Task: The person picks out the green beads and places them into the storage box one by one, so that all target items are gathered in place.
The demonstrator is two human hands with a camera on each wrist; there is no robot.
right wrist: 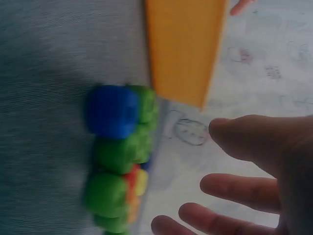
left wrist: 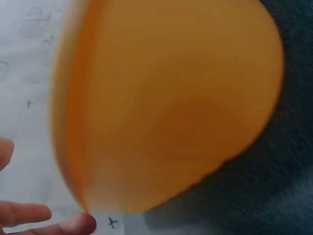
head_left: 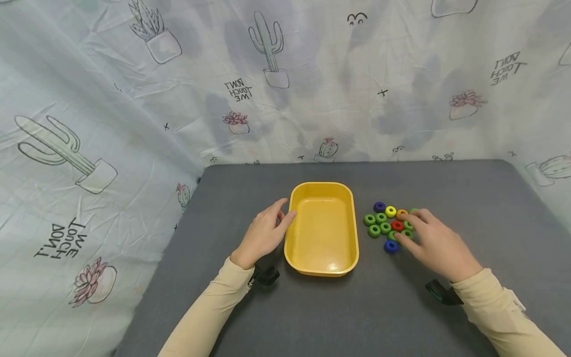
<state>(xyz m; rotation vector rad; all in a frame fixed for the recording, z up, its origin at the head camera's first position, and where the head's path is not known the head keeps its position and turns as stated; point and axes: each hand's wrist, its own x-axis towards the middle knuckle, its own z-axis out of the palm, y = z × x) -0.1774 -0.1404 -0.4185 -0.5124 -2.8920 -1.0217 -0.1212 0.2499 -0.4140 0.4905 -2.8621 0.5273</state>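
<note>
A yellow rectangular tray (head_left: pixel 321 267) with nothing in it stands on the grey table. Beside its left rim is my left hand (head_left: pixel 264 230), fingers spread and fingertips right at the edge. The left wrist view shows the tray wall (left wrist: pixel 186 98) close by, with fingertips at its lower corner. To the right of the tray lies a cluster of small rings: several green rings (head_left: pixel 373 231), blue (head_left: pixel 391 247), dark purple (head_left: pixel 379 207), yellow (head_left: pixel 390 211), red (head_left: pixel 397 226) and orange. My right hand (head_left: pixel 439 245) hovers over the cluster's right side, fingers spread, hiding some rings; its palm holds nothing.
The grey table (head_left: pixel 321 317) reaches back to a white curtain (head_left: pixel 312 99) printed with cacti, which also hangs at the left. Dark wrist cameras (head_left: pixel 266 275) sit under both wrists, close over the tabletop.
</note>
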